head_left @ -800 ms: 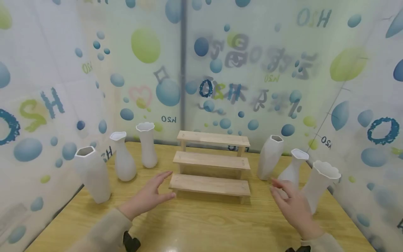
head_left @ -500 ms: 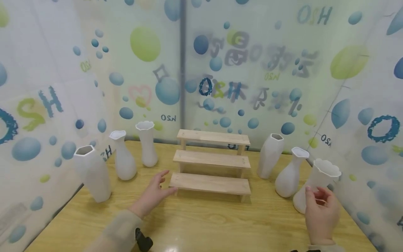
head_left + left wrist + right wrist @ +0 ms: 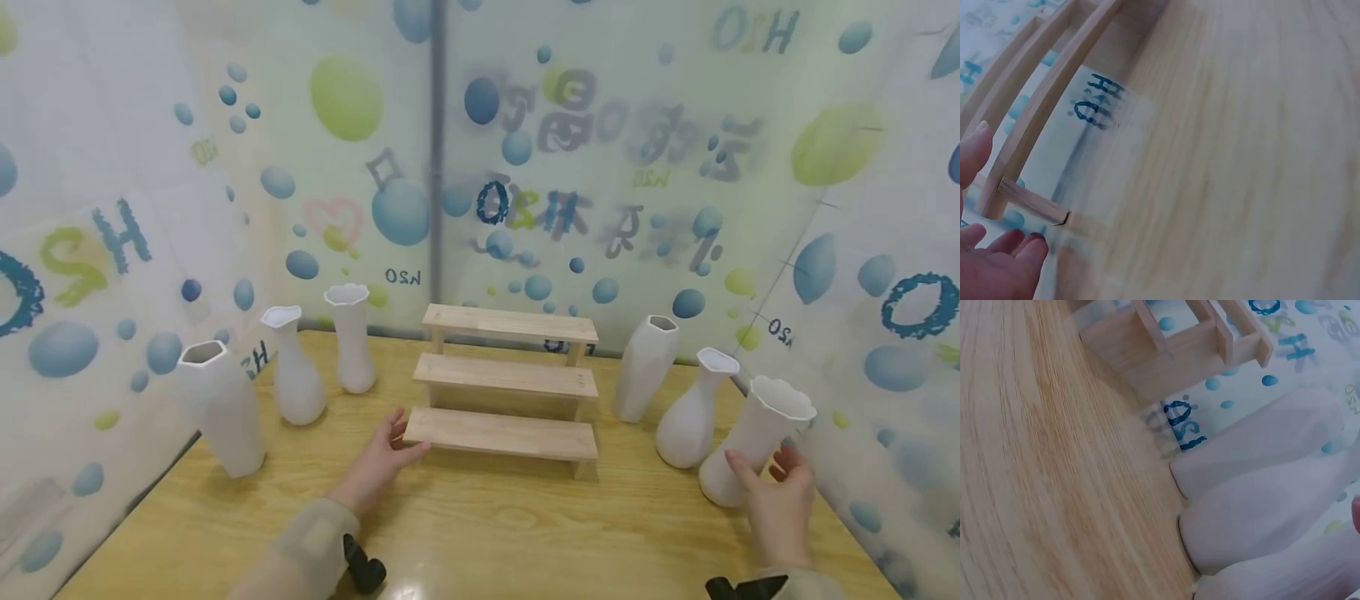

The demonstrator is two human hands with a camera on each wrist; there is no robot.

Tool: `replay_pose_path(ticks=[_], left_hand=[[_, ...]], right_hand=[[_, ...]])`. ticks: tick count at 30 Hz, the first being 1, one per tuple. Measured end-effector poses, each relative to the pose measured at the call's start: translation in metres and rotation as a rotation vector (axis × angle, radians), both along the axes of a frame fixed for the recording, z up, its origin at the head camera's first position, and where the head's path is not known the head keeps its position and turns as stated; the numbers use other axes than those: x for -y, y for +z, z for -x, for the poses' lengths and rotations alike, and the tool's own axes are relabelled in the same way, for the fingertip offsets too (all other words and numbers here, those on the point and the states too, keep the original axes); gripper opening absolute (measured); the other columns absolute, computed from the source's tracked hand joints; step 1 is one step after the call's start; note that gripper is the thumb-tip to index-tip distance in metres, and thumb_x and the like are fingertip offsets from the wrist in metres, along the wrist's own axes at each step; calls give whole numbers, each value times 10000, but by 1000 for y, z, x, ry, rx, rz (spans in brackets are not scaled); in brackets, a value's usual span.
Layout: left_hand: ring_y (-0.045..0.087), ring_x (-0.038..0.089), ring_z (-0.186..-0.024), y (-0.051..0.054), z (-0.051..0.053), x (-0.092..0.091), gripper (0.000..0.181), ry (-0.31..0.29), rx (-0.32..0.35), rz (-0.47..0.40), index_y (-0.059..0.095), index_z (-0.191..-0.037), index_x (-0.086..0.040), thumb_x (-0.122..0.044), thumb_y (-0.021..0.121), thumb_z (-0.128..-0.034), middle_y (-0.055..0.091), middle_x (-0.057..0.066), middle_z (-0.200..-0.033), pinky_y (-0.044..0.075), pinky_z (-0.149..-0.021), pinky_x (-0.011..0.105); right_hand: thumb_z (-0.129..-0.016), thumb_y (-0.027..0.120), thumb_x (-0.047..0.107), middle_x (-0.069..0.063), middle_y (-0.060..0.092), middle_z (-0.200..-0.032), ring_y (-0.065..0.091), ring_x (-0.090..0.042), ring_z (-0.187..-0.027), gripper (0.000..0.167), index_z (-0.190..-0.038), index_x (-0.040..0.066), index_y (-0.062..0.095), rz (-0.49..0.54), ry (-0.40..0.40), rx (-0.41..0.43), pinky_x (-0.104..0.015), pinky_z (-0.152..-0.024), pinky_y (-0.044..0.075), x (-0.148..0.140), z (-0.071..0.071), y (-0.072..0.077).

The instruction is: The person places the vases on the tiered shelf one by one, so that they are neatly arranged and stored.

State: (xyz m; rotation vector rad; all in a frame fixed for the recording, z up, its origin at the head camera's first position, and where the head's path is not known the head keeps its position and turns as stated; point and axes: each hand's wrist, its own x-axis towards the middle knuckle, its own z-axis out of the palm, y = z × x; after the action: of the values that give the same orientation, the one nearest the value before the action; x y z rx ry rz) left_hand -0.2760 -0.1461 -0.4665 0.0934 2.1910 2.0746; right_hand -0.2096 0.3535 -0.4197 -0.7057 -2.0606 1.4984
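Observation:
On the right, a white vase with a scalloped rim [image 3: 776,404] stands on the table, my right hand [image 3: 780,504] close against its near side. The thumb lies across the front of the vase and the fingers are bent loosely at its right; firm contact cannot be told. In the right wrist view only a fingertip [image 3: 1356,514] shows at the edge. My left hand [image 3: 378,467] is spread at the left end of the three-tier wooden stand [image 3: 502,433]. Its thumb and fingers lie apart about the lowest shelf's end in the left wrist view, with a gap showing.
Beside the scalloped vase are a narrow-necked white vase [image 3: 686,425] and a faceted one [image 3: 645,371]. On the left stand a matching faceted vase [image 3: 225,408], narrow-necked vase [image 3: 297,379] and scalloped vase [image 3: 352,342]. Printed curtains [image 3: 600,250] enclose the wooden table [image 3: 525,533].
My right hand has moved right, past the narrow-necked vase to the scalloped one. My left hand has shifted slightly right, up to the stand's end. The vases and stand have stayed put.

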Motion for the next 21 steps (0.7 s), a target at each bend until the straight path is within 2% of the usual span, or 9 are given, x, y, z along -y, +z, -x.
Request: replay_pose_path(ticks=[6,11,17,21], left_hand=[[378,360,-1311,-6,0,-4,895,-26,16,-82,92,-1548,-100,-219,695,-898,248,238,-1523,272,-1096,544],[312,354,-1364,-10,4,-4,839,-38,-6,-109,108,-1547,-80,-180,659,-923,221,202,-1553,230,-1118,529],[211,322,-1416,-13,7,-2,815,-53,-34,-104,110,-1546,-68,-179,638,-935,195,159,-1571,199,-1131,505],[254,306,-1402,-15,7,-2,812,-39,-25,-82,143,-1548,-103,-225,650,-925,245,136,-1559,227,-1125,497]], right_hand=[[-912,645,333,-240,167,-1555,213,-400,-1385,905,-1536,26,65,48,76,34,-518,-1139,183,-5,10,-5],[-918,640,323,-222,145,-1567,183,-384,-1410,893,-1543,50,63,72,100,47,-511,-1148,155,-10,14,-7],[-920,637,311,-234,196,-1551,231,-392,-1392,863,-1544,58,97,43,87,57,-519,-1134,199,-11,16,-10],[-905,652,340,-243,251,-1531,279,-398,-1373,859,-1543,70,144,6,48,77,-528,-1113,247,-11,16,-11]])
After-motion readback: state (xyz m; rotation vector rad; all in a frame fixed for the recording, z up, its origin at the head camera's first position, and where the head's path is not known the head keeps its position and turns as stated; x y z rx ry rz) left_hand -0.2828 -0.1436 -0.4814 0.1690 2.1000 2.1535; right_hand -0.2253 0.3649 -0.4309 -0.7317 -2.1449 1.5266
